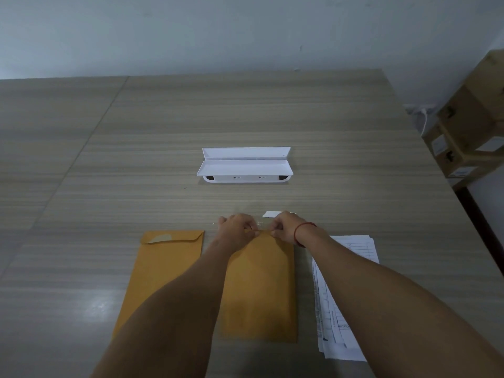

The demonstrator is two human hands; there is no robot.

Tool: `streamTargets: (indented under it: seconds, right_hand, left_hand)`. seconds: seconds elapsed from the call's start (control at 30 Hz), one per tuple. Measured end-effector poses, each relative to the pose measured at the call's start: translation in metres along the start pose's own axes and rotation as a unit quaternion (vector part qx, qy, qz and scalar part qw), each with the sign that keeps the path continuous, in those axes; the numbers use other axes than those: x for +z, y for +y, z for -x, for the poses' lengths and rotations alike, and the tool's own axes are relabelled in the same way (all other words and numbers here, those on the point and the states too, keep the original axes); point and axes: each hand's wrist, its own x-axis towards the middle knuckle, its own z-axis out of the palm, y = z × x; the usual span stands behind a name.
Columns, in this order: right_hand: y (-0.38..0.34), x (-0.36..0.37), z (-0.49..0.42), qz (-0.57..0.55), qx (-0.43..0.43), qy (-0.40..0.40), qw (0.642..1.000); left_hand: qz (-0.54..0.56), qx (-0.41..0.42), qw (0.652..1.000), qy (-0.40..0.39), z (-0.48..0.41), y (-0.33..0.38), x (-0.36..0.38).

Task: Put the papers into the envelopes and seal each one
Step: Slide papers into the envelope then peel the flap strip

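head view: left hand (236, 228) and right hand (287, 227) pinched the flap of middle envelope (259, 290), apparently sealing; paper stack (347, 296) right of grip lay unpacked.

Hands: left hand (240, 227) and right hand (286, 226), both bare, backs and knuckles facing the camera.
Forearms: left forearm (174, 296) and right forearm (381, 282), uncovered from the wrists to the near edge of the view, where they are cut off.
Right wrist: a thin red cord bracelet (299, 233), one slim strand circling the wrist just behind the hand.
Left wrist: bare skin.
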Motion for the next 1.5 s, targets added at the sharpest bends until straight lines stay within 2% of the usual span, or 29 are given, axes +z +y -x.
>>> streamTargets:
  seconds: [0.33, 0.6, 0.73, 0.93, 1.1, 1.27, 1.37, 1.5]
  right_hand:
    - [0.002, 0.009, -0.002, -0.022, -0.01, 0.034, 0.999]
    - [0.003, 0.008, -0.005, -0.025, -0.009, 0.076, 0.997]
    - [0.002, 0.006, -0.004, 0.012, -0.016, 0.116, 0.993]
    - [-0.003, 0.011, -0.004, 0.078, -0.034, 0.103, 0.991]
    - [-0.01, 0.009, 0.001, 0.112, -0.046, 0.142, 0.982]
    - [-0.011, 0.017, 0.013, 0.098, -0.046, 0.107, 0.988]
    - [-0.008, 0.027, 0.022, 0.105, -0.042, 0.095, 0.989]
    - [-0.005, 0.041, 0.031, 0.175, -0.05, 0.048, 0.982]
  left_hand:
    - [0.022, -0.03, 0.999, -0.008, -0.001, -0.004, 0.007]
    - [0.044, -0.022, 0.999, -0.002, -0.005, -0.004, 0.007]
    - [-0.026, -0.023, 0.999, 0.015, -0.003, -0.009, 0.007]
    - [-0.075, -0.033, 0.996, -0.028, -0.001, -0.012, 0.006]
    - [-0.127, -0.028, 0.992, 0.009, -0.001, -0.006, 0.001]
    - [-0.151, -0.022, 0.988, 0.023, 0.012, 0.0, 0.007]
    - [-0.131, -0.007, 0.991, -0.013, 0.022, 0.001, 0.013]
    - [-0.092, 0.001, 0.992, -0.087, 0.04, 0.001, 0.021]
